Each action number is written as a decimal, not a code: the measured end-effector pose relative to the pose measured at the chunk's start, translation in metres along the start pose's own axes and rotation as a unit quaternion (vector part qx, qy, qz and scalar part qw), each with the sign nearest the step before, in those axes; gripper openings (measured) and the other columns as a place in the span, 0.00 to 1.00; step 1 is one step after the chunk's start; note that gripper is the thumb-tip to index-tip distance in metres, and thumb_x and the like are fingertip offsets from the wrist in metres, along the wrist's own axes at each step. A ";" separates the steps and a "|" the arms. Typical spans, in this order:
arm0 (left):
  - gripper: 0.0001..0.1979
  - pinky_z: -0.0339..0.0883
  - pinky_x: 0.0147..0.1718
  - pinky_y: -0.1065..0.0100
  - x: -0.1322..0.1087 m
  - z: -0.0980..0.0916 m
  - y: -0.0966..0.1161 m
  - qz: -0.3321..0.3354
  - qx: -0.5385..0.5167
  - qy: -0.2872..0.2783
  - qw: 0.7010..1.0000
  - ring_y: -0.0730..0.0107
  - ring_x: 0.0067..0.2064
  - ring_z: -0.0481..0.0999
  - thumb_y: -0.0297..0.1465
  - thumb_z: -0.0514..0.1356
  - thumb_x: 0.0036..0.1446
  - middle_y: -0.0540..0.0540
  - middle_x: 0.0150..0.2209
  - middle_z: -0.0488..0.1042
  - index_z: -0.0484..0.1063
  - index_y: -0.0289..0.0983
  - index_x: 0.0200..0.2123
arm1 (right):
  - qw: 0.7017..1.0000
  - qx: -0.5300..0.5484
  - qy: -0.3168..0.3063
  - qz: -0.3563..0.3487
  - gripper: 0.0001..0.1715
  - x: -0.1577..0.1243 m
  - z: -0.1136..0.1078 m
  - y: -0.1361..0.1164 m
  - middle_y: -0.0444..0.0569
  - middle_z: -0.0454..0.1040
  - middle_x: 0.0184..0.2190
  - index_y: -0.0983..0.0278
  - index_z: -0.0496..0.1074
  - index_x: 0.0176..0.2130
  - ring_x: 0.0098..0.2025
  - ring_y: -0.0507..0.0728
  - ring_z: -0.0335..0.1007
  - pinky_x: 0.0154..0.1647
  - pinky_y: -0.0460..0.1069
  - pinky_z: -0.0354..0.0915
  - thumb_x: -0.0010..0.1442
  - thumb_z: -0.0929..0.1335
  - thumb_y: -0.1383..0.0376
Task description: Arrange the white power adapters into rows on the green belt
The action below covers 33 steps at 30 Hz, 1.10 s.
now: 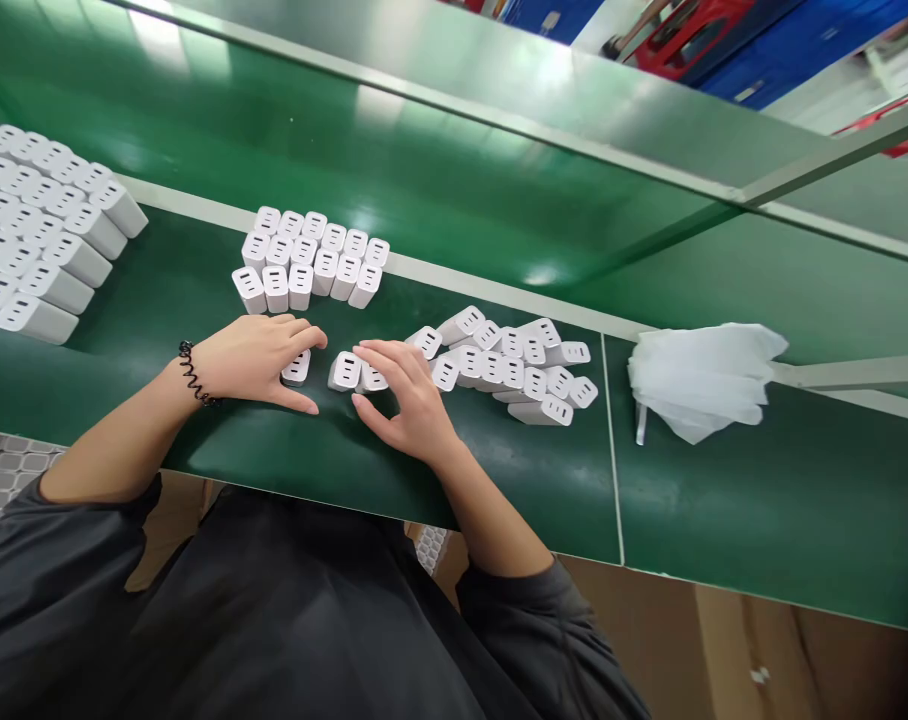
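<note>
Near the front middle of the bench, my left hand (255, 362) curves around one upright white charger (296, 369), its thumb on the near side and its fingers on the far side. A black coiled band circles that wrist. My right hand (407, 400) is closed around another white charger (373, 378), which its fingers partly cover. Between the hands stands a further charger (345, 372), close to the right fingertips. The tops facing me show dark port slots.
Behind my left hand stand neat rows of chargers (304, 250). A large block of them (30, 220) fills the far left. Looser chargers (510, 370), some tilted, lie right of my right hand. White translucent bags (701, 380) lie farther right. A green wall (461, 200) borders the bench (544, 490).
</note>
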State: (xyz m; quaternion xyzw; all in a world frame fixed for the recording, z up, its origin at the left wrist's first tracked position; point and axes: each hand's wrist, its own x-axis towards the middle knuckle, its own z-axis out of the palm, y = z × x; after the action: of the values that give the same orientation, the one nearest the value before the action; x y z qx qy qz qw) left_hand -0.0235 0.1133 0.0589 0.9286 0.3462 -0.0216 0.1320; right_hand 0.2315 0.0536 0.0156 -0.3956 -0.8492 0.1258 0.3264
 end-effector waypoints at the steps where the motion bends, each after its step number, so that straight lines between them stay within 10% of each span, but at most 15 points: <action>1: 0.38 0.67 0.40 0.65 0.001 0.002 0.003 0.009 0.008 0.020 1.000 0.57 0.46 0.78 0.62 0.56 0.56 0.40 0.47 0.77 0.67 0.36 0.54 | 1.000 0.016 0.005 0.003 0.31 -0.002 -0.002 0.002 0.58 0.70 0.58 0.60 0.61 0.64 0.61 0.65 0.66 0.60 0.65 0.67 0.63 0.67 0.65; 11: 0.24 0.68 0.46 0.58 0.013 0.023 0.030 0.067 0.048 0.147 0.986 0.55 0.50 0.78 0.46 0.55 0.68 0.39 0.50 0.79 0.70 0.33 0.55 | 0.991 0.122 -0.048 0.033 0.38 -0.019 0.003 0.012 0.59 0.64 0.64 0.60 0.52 0.70 0.66 0.62 0.62 0.64 0.62 0.67 0.64 0.62 0.73; 33: 0.22 0.68 0.45 0.60 0.016 0.027 0.027 0.081 -0.026 0.111 0.990 0.60 0.44 0.80 0.46 0.54 0.68 0.43 0.42 0.81 0.71 0.35 0.52 | 0.992 0.108 -0.062 0.027 0.41 -0.019 0.001 0.009 0.56 0.69 0.61 0.57 0.44 0.73 0.61 0.63 0.67 0.59 0.61 0.71 0.67 0.63 0.70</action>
State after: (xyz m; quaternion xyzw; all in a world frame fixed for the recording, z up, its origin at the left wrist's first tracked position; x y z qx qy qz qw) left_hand 0.0079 0.0968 0.0375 0.9464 0.2831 0.1017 0.1178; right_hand 0.2450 0.0453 0.0025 -0.3727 -0.8383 0.2497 0.3099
